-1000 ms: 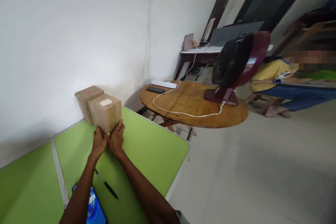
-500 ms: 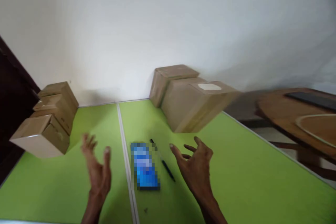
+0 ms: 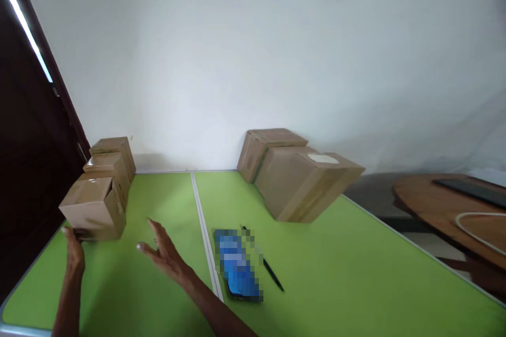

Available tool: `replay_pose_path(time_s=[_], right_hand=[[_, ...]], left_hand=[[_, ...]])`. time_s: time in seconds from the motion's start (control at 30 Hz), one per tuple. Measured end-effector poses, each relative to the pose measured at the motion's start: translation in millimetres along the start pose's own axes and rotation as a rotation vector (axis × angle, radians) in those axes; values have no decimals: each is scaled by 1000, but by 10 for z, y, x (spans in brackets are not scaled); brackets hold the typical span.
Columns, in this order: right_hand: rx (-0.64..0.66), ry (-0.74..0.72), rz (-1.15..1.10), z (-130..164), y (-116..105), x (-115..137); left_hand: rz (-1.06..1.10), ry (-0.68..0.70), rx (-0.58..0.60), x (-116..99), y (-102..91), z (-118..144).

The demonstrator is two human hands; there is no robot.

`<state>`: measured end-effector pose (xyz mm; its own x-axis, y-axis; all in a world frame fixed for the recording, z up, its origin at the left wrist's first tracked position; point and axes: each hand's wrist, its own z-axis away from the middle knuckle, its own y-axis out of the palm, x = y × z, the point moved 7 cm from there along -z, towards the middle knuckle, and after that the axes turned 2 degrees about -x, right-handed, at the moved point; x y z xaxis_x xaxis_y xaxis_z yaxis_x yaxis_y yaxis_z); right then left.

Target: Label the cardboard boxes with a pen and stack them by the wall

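On the left of the green table, a small cardboard box [image 3: 93, 210] stands nearest me in a row of cardboard boxes. My left hand [image 3: 75, 250] is at its lower front left corner, thumb up and fingers reaching along the front; whether it touches the box I cannot tell. To the right of that box, my right hand [image 3: 164, 250] hovers open with thumb and fingers apart, holding nothing. A gap shows between it and the box.
A phone [image 3: 237, 268] with a blurred blue screen and a black pen [image 3: 272, 274] lie mid-table. Larger cardboard boxes [image 3: 300, 184] stand at the back right by the wall. Beyond the green table [image 3: 356, 274] is a round wooden table [image 3: 419, 195]; a dark door [image 3: 31, 131] is left.
Both hands have moved left, from either side of the phone to the row of small boxes. The view has turned slightly left and up. The boxes look unmoved.
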<state>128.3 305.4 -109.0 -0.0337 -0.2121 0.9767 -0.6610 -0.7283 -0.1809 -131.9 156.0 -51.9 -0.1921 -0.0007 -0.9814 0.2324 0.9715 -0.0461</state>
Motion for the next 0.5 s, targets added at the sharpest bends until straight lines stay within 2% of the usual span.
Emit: replay_pose_path(time_s=[0.1,0.17,0.23,0.3,0.37,0.5], right_hand=[[9,58,-113,-347,145,11],[-48,51,-172,-494,46,-10],[-105,48,-189,-553,-149,-93],[-149,55,-197,-542,-362,-197],[-167,53,-196,-501,-506,-254],[-136,6,-182,-411,-487,-140]], left_hand=[[17,-48,69,312,44,493],[12,-59,161,447,49,810],[-6,-75,201,527,21,980],[-32,-88,156,566,-14,964],[-47,-87,98,568,29,837],[-67,-66,145,490,370,666]])
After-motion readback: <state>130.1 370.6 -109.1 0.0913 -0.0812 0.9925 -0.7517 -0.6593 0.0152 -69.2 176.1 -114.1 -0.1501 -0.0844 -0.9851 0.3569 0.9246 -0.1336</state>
